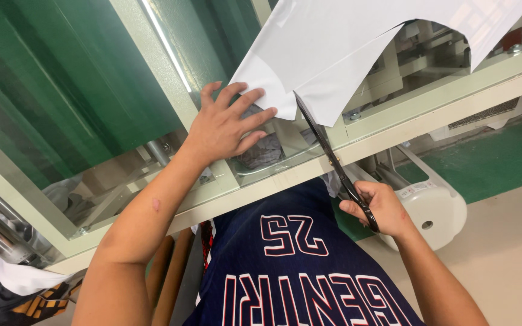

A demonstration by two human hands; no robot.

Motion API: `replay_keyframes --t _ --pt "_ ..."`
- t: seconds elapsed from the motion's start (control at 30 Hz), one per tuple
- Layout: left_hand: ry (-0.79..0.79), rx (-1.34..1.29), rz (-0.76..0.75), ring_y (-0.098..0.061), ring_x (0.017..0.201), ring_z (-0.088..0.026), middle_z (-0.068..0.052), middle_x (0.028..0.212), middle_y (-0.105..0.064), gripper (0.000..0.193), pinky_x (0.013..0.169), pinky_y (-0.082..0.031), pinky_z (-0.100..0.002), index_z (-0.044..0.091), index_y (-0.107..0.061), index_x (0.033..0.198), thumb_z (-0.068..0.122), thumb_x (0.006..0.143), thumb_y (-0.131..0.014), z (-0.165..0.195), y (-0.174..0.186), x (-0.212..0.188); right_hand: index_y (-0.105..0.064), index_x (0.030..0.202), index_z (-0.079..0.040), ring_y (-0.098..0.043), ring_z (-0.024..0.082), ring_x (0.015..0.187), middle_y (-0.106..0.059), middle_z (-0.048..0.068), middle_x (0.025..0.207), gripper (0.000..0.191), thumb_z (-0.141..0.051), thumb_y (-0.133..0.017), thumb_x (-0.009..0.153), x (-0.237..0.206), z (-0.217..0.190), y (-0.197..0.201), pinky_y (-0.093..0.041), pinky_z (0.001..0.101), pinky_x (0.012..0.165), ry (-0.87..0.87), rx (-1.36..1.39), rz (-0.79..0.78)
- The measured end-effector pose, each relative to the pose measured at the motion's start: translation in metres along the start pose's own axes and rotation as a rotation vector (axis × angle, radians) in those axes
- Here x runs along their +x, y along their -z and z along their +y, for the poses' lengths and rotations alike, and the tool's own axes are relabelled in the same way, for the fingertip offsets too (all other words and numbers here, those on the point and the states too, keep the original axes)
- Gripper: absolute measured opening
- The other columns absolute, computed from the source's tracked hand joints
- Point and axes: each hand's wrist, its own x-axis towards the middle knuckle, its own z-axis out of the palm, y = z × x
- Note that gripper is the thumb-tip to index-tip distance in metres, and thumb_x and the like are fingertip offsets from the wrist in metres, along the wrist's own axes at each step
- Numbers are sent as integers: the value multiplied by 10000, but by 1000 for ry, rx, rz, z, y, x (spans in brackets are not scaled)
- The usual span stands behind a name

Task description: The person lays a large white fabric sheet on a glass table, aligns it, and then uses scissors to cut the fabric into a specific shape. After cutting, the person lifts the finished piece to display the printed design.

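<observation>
While the left hand (228, 124) lies flat with fingers spread, pinning the near corner of the white sheet (345, 42) to the glass-topped bench (394, 118) at upper centre, the right hand (379, 208), lower right, has its grip closed on black scissors (330, 154), whose blades meet the sheet's cut edge.

- pale green metal frame (394, 115) with glass panels, machine parts beneath
- dark green ribbed sheet (61, 78) behind frame
- white moulded housing (436, 211) on floor
- green floor (496, 157) beside beige floor strip (509, 253)
</observation>
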Motion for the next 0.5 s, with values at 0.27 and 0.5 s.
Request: replay_keyframes --t 0.27,0.5 --pt "0 5 3 -460 1356 -309 -32 1462 -549 471 1114 -274 -608 352 -646 1389 479 939 -700 0 -7 0 -576 658 -55 -444 56 437 -491 -23 475 427 -344 -873 761 9 17 -4 -320 264 406 28 -104 59" --pt "72 -29 101 -475 1334 -316 -56 1416 -563 386 1103 -272 -604 307 -692 1274 446 916 -732 7 1 6 -624 792 -66 -451 33 552 -515 -70 616 401 -415 -820 821 16 22 27 -350 230 465 172 108 -172"
